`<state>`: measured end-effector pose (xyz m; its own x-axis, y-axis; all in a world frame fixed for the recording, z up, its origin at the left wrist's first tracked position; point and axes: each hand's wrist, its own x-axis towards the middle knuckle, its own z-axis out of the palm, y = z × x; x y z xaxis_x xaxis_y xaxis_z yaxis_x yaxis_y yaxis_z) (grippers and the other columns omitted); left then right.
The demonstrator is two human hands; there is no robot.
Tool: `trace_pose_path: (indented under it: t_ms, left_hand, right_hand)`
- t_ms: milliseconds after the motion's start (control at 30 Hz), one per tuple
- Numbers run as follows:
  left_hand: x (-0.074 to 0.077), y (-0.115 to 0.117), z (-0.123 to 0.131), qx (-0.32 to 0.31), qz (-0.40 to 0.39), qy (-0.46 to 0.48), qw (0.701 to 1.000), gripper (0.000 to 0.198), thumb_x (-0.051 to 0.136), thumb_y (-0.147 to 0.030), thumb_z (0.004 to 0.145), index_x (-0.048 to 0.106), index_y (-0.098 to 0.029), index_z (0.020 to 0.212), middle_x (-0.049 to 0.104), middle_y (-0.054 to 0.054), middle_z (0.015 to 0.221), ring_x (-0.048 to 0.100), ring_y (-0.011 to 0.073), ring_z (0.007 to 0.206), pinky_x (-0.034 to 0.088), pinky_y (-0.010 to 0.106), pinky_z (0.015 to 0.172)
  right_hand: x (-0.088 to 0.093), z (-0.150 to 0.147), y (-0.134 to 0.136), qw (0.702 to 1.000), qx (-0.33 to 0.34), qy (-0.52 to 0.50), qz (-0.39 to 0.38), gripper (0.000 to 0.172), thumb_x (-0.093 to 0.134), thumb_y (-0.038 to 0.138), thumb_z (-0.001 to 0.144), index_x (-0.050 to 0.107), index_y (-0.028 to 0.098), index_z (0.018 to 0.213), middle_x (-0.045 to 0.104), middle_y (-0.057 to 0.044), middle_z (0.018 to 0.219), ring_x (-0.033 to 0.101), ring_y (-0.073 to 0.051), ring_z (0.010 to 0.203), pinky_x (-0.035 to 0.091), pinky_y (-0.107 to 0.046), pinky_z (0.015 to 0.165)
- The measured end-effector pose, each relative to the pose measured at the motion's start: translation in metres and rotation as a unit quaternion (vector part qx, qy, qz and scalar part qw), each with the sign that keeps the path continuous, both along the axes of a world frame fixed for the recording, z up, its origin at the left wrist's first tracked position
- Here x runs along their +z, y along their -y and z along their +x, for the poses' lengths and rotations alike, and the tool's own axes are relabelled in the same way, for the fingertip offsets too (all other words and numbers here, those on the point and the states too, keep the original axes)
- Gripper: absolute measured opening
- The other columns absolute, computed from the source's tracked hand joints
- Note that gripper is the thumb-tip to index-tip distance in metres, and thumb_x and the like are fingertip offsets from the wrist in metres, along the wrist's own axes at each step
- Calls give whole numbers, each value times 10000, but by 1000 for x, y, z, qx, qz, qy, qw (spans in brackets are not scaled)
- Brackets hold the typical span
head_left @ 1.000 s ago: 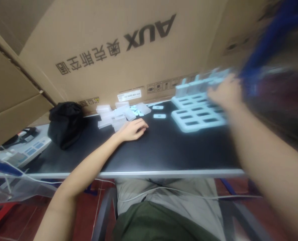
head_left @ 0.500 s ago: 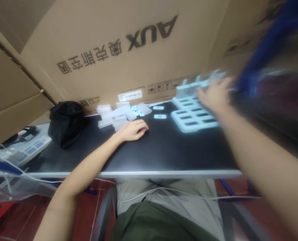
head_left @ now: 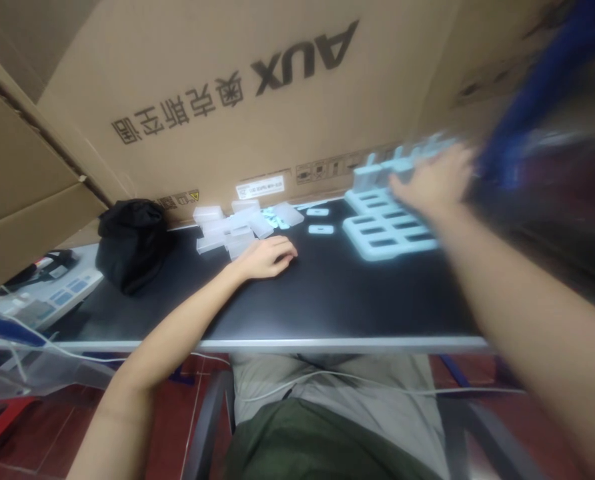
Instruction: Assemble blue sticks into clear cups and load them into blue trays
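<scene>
My left hand (head_left: 267, 258) rests on the black table (head_left: 327, 307) with its fingers loosely bent and nothing visible in it. Just behind it lie several clear plastic cases (head_left: 237, 227) and a few small light-blue pieces (head_left: 272, 217). To the right stands a light-blue rack (head_left: 377, 250) with rectangular slots. Along its back, upright clear ice-pop moulds with light-blue handled tops (head_left: 370, 175) stand in a row. My right hand (head_left: 435, 180) reaches over that row, thumb stretched leftward. Blur hides its other fingers and anything they may grip.
Two flat light-blue slotted lids (head_left: 321, 229) lie left of the rack. A black cloth bundle (head_left: 132, 243) sits at the left, near a white power strip (head_left: 75, 293). A big cardboard box (head_left: 187, 147) walls off the back. A blue metal post (head_left: 522, 107) rises at right.
My right hand has shifted slightly right along the row of moulds. My left hand stays where it was; the view has tilted slightly.
</scene>
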<state>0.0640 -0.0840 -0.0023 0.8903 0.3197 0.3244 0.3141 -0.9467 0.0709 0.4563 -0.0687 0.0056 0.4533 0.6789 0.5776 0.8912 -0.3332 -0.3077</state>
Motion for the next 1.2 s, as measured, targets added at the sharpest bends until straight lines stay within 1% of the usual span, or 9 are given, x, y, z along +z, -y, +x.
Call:
trace_pose_path:
  t_ms: [100, 367, 467, 600, 667, 767, 900, 1033, 1200]
  left_hand:
    - [0, 0, 0, -6, 1, 1, 1000, 244, 465, -248, 1059, 704, -200, 1064, 754, 95, 1087, 717, 206, 1034, 579, 343, 918]
    - [1, 1, -1, -4, -3, 5, 1000, 228, 491, -233, 1038, 715, -200, 1056, 755, 97, 1069, 715, 207, 1025, 583, 346, 910]
    - [1, 3, -1, 7, 17, 4, 1000, 218, 495, -227, 1034, 712, -205, 1051, 755, 83, 1060, 712, 200, 1014, 577, 332, 881]
    - [3, 3, 1, 86, 86, 22, 992, 184, 527, -179, 984, 706, -200, 1022, 751, 83, 1007, 686, 230, 978, 553, 356, 841]
    - [6, 1, 1, 152, 119, 45, 980, 155, 553, -176, 958, 703, -196, 991, 744, 93, 981, 663, 254, 962, 539, 390, 856]
    - [9, -4, -2, 243, 147, 70, 956, 124, 583, -227, 955, 701, -191, 952, 740, 121, 972, 636, 303, 979, 518, 451, 876]
    - [8, -10, -10, 293, 150, 62, 942, 125, 594, -252, 945, 696, -189, 909, 741, 137, 936, 616, 339, 980, 497, 506, 896]
    - [5, -9, -7, 289, 116, 30, 950, 144, 587, -249, 941, 715, -184, 937, 757, 139, 971, 625, 335, 997, 497, 512, 930]
    - [8, -1, 13, 242, 77, -18, 967, 360, 511, -257, 975, 694, -163, 1270, 733, 154, 1309, 596, 355, 1288, 444, 545, 1128]
  right_hand:
    - [-1, -2, -1, 999, -24, -2, -24, 611, 672, 420, 973, 649, 51, 1459, 308, -389, 1630, 270, -455, 1460, 274, -589, 1049]
    - [0, -3, -2, 1000, -5, 9, 3, 580, 719, 402, 934, 689, 22, 1371, 446, -416, 1506, 392, -437, 1353, 312, -594, 990]
    - [2, -8, 4, 1000, 19, -14, 3, 719, 748, 373, 894, 594, -14, 1480, 459, -437, 1496, 413, -458, 1342, 316, -598, 1010]
    - [17, -21, 16, 998, 17, -42, 49, 1012, 774, 428, 863, 352, -102, 1615, 442, -456, 1514, 422, -479, 1364, 342, -565, 1038]
    - [29, -29, 19, 995, 16, -42, 85, 871, 691, 435, 924, 424, -73, 1579, 475, -411, 1518, 439, -465, 1384, 354, -545, 1069]
    - [39, -48, 16, 991, 117, -50, 51, 472, 495, 360, 1012, 688, 34, 1292, 676, -286, 1290, 571, -394, 1269, 408, -506, 1070]
    - [23, -87, 9, 946, 321, 14, -41, 369, 514, 386, 984, 732, 154, 1170, 725, -203, 1183, 615, -396, 1190, 449, -600, 1069]
    - [-5, -119, 7, 865, 485, 82, -100, 692, 659, 534, 902, 577, 181, 1491, 609, -198, 1494, 530, -446, 1371, 432, -668, 1138]
    - [-18, -128, -12, 837, 524, 85, -131, 937, 553, 655, 943, 310, 145, 1691, 315, -184, 1759, 343, -444, 1584, 342, -633, 1270]
